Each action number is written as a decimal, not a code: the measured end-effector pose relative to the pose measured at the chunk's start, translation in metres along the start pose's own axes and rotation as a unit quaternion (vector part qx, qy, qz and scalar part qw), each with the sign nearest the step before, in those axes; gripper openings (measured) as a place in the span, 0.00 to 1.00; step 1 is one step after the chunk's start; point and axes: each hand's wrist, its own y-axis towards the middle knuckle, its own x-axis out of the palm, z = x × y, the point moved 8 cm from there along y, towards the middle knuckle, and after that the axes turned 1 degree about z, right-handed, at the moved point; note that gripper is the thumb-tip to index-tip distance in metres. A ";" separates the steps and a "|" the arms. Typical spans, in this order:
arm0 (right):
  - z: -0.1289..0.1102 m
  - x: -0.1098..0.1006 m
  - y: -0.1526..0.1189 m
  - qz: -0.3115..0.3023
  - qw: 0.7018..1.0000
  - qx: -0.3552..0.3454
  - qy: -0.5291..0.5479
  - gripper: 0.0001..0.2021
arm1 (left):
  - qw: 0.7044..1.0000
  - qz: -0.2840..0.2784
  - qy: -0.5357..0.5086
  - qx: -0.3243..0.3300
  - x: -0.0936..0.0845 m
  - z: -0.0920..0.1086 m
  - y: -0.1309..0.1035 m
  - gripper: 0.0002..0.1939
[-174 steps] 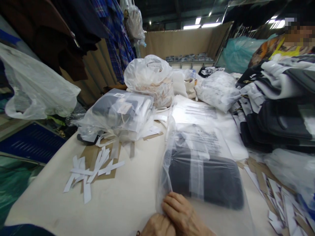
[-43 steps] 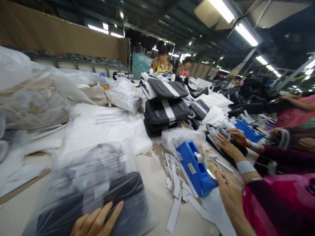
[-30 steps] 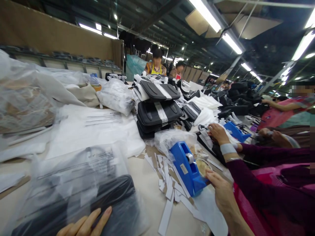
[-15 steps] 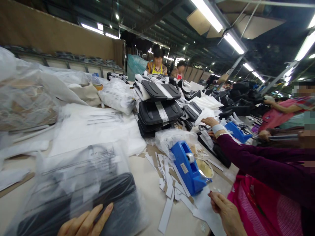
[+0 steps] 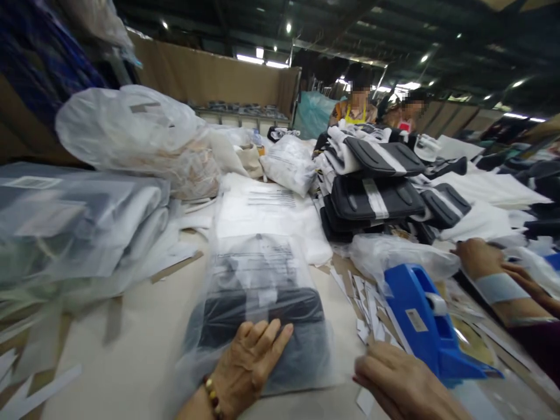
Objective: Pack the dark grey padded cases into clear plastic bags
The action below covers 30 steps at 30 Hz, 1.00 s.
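Blue cloth [image 5: 46, 55] left of brown partition [image 5: 210, 79] and teal plastic [image 5: 318, 109]

One head-worn camera looks forward and down over the table [image 5: 126, 367] from its near side; the left hand [image 5: 247, 364] and right hand [image 5: 391, 376] enter from the near edge, close to the lens; the bagged dark case [image 5: 262, 309] lies near, about mid-view; beyond the stacked black cases [image 5: 376, 198] at right, sight reaches the brown panel [image 5: 219, 81] and dim roof [image 5: 332, 20], both far.
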 end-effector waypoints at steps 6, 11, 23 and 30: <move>-0.025 0.033 0.093 -0.108 0.985 -0.108 -0.080 0.08 | 1.000 0.000 -0.003 -0.010 0.002 0.000 -0.003 0.22; -0.007 0.042 0.113 -0.129 0.986 -0.001 -0.109 0.04 | 1.000 -0.013 -0.003 -0.011 0.007 0.000 -0.006 0.22; 0.050 0.009 0.092 0.062 0.981 0.165 -0.078 0.15 | 0.999 -0.025 0.001 -0.020 0.012 -0.004 -0.004 0.21; -0.043 0.065 0.038 0.228 0.946 -0.132 -0.190 0.23 | 0.999 -0.018 -0.017 -0.037 0.015 -0.005 -0.006 0.21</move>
